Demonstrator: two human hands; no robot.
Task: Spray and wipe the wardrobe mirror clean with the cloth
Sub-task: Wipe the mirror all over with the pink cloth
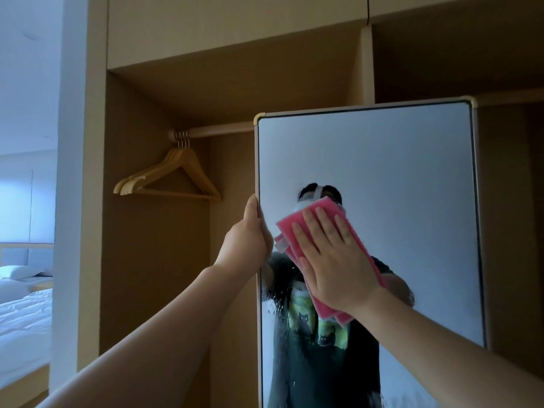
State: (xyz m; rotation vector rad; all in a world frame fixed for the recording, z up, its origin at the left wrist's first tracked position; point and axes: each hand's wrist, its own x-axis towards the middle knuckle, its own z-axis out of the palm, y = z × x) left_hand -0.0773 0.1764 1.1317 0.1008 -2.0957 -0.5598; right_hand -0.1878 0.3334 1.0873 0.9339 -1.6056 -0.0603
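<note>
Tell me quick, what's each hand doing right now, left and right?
The left hand is closed, gripping the left edge of the tall metal-framed wardrobe mirror.
The right hand is open, pressing the folded pink cloth flat on the glass.

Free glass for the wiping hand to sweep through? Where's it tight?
Free: upper mirror between its top frame and the cloth; right strip between the right hand and the right frame edge. Tight: left edge, where the left hand grips the frame close beside the cloth. Off-glass, the bay below the hangers is open.
</note>
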